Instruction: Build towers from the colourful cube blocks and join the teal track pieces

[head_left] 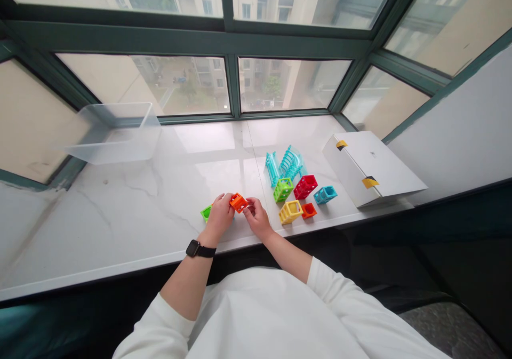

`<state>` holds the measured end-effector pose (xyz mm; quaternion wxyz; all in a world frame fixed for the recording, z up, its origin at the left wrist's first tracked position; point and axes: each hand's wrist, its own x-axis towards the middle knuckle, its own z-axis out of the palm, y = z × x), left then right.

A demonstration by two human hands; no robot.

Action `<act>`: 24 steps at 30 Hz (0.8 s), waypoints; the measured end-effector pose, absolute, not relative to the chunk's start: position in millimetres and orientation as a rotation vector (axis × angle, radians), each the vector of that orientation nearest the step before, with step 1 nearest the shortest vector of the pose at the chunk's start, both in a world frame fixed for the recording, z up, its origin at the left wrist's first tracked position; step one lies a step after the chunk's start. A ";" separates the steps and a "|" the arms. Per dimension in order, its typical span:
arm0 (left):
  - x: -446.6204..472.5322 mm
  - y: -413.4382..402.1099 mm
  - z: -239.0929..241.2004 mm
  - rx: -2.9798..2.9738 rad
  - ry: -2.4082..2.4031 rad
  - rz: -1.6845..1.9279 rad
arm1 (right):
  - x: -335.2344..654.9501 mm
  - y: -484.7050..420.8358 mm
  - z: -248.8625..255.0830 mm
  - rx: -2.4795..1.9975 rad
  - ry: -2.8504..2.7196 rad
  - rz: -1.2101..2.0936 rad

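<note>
Pinching an orange block [239,203] from its left and right sides, the left hand [221,216] and right hand [258,217], fingers curled nearly closed, fill my remote view over the white sill [168,199], left of a yellow block [289,213].

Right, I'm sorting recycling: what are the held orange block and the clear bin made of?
The orange block looks like smooth, rigid plastic: even bright colour, open moulded-looking frame. The bin seems frosted, translucent plastic; the window frame shows through its wall.
</note>
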<state>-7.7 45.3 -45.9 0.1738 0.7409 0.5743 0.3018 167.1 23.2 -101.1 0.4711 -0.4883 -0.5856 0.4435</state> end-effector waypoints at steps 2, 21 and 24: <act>-8.1 45.5 -45.7 2.105 1.607 0.839 | 168.0 23.4 -100.3 -1.174 -1.437 1.118; -10.5 13.6 10.7 2.184 1.143 1.153 | 197.2 -27.0 25.1 -0.992 -1.593 0.589; 0.1 4.0 43.1 2.142 0.965 1.253 | 221.2 -31.9 48.3 -0.985 -1.658 0.481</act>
